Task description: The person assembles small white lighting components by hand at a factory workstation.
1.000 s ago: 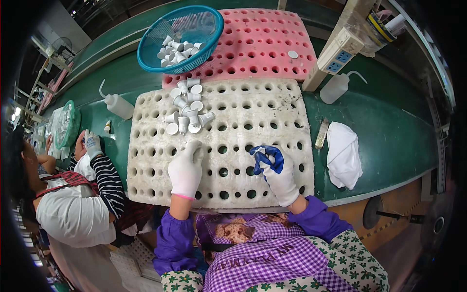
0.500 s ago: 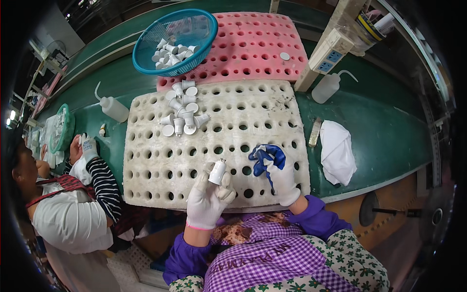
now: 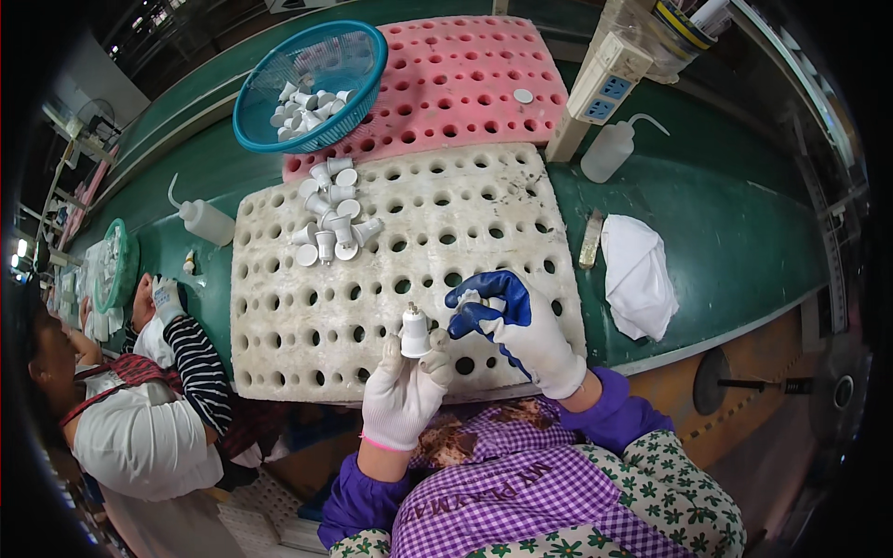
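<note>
My left hand (image 3: 402, 391), in a white knit glove, grips a white plastic spotlight housing (image 3: 415, 335) by its lower sides. The housing stands upright in the fingers, its pinned end on top and wide end below. My right hand (image 3: 535, 339), in a white glove with blue-coated fingers, is just right of it, apart from it. The right fingers are closed on a small whitish wad (image 3: 473, 298), perhaps cloth, mostly hidden. Both hands are over the near part of a white foam board (image 3: 288, 349) full of holes. Similar white housings (image 3: 337, 226) lie heaped on its far left.
Behind are a pink foam board (image 3: 446, 79) with a white disc (image 3: 523, 96) and a blue basket (image 3: 358, 102) of housings. Squeeze bottles (image 3: 609, 152) flank the board; a white cloth (image 3: 640, 279) and socket post (image 3: 605, 79) stand right. A co-worker (image 3: 139, 428) works at left.
The housing has turned from tilted to upright in my left hand. My right hand has moved left toward it, its blue fingers spread sideways around the wad. The whole view has shifted slightly.
</note>
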A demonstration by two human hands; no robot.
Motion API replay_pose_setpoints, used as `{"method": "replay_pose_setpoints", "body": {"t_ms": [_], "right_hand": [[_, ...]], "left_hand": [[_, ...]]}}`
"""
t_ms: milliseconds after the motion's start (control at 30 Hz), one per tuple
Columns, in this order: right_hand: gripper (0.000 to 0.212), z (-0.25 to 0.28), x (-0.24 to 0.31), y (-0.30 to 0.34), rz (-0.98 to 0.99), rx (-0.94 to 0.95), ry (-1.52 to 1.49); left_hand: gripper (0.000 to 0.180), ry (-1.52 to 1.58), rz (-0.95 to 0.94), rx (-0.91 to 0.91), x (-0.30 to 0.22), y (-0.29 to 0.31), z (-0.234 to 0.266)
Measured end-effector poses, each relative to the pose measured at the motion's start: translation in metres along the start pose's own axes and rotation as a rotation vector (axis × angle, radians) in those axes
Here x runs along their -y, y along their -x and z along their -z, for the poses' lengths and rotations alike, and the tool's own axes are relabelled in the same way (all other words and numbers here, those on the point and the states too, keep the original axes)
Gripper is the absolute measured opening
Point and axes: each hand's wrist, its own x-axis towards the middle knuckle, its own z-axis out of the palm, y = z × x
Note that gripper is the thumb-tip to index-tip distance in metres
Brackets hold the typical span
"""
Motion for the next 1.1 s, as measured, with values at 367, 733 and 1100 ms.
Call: {"method": "replay_pose_setpoints", "body": {"t_ms": [367,733,1100], "right_hand": [[0.021,0.001,-0.006,-0.004,0.015,0.093,0.179],[0.019,-0.006,-0.016,0.003,0.127,-0.06,0.212],[0.016,0.003,-0.014,0.002,0.023,-0.032,0.049]], "left_hand": [[0.037,-0.428,-0.065,0.017,0.015,-0.005,0.003],[0.032,-1.607,-0.731,-0.131,0.03,-0.012,0.015],[0.023,-1.074,-0.378,-0.171,0.028,-0.012,0.0]]}}
